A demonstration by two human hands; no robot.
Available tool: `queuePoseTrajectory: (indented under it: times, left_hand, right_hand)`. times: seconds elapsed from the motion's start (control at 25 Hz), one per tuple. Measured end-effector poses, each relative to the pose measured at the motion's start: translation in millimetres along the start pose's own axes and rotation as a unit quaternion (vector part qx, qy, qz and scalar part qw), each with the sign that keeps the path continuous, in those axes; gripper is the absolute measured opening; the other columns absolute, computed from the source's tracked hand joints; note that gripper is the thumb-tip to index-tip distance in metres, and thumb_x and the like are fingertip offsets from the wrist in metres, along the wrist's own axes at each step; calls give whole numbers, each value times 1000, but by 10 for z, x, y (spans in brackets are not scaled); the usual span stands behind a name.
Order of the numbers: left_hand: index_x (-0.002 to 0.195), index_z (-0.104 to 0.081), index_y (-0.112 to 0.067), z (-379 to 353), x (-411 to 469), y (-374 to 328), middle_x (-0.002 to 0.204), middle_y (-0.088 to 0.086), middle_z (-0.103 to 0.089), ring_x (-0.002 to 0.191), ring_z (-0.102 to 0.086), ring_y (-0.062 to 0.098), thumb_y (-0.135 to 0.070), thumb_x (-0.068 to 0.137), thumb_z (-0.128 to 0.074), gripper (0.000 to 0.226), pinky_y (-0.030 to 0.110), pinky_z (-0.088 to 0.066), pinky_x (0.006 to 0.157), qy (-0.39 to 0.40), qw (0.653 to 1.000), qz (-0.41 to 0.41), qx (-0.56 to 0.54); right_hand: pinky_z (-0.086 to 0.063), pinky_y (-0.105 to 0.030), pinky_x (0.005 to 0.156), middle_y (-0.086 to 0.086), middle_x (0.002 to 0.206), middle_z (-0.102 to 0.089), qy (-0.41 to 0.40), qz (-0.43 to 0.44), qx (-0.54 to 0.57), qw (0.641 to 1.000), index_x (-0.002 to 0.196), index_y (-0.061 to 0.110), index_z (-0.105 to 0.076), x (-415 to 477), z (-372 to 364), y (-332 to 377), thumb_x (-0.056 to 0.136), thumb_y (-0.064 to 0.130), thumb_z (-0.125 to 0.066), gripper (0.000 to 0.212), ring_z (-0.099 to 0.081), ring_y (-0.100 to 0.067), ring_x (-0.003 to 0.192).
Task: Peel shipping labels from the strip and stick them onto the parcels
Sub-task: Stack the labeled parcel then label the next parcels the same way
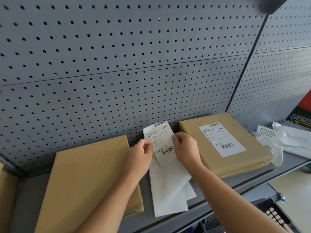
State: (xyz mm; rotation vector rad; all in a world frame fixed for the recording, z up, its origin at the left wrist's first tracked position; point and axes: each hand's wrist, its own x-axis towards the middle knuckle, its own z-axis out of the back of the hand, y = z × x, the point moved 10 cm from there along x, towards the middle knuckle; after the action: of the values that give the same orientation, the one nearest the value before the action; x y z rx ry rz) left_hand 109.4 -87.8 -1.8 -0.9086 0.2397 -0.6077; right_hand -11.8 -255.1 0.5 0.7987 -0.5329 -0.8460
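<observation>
Left hand (pixel 140 154): you pinch the label (pixel 160 140) at its left edge, frame centre.
Right hand (pixel 186 147): closed on the right edge.
Strip (pixel 168 187): hangs below; peel slowly.
Bare parcel (pixel 87 179): lower left, next target.

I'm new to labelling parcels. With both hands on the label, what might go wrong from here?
The label, pinched at its side edges by the left hand and right hand, may curl and stick to itself. The loose backing strip could catch it. It may land crooked on the bare parcel.
</observation>
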Motion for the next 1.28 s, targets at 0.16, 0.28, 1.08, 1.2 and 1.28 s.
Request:
queuePoseTrajectory:
  times: [0.16,0.28,1.08,1.2,1.28]
  left_hand:
    - [108,-67,-17,9,-19,-9,102,-5,-73,90,-66,2,-37,101,-58,23,23,-54,78,8,995,17,-102]
    - [107,-69,-13,-23,-84,-79,103,0,-79,95,-75,16,-34,101,-60,23,46,-60,89,41,967,44,-249]
    - [99,-77,-2,145,-304,-130,98,16,-79,84,-70,21,-20,100,-59,25,39,-58,86,47,904,123,-407]
    - [96,-77,-3,88,-365,-151,92,15,-79,81,-68,22,-16,97,-63,19,37,-58,83,56,892,143,-424]
    - [93,-77,-2,79,-386,-164,84,13,-75,78,-65,23,-14,95,-64,18,34,-56,76,59,884,153,-438]
  right_hand:
    - [-54,-28,60,2,87,-74,26,-28,127,991,97,18,-70,-96,192,142,102,26,-50,22,-70,-16,79]
    - [-55,-27,63,2,87,-76,42,-36,190,980,98,17,-71,-220,300,258,101,24,-53,19,-71,-13,75]
    - [-51,-28,86,8,124,-50,-22,175,-50,983,134,27,-50,-697,556,545,90,26,-67,47,-55,-10,105]
    - [-42,-29,91,4,120,-54,-71,314,-176,930,127,25,-62,-826,494,967,89,29,-70,39,-48,-18,108]
    - [-44,-34,91,5,113,-58,-54,337,-210,916,121,26,-66,-832,355,1056,88,33,-71,34,-49,-21,108]
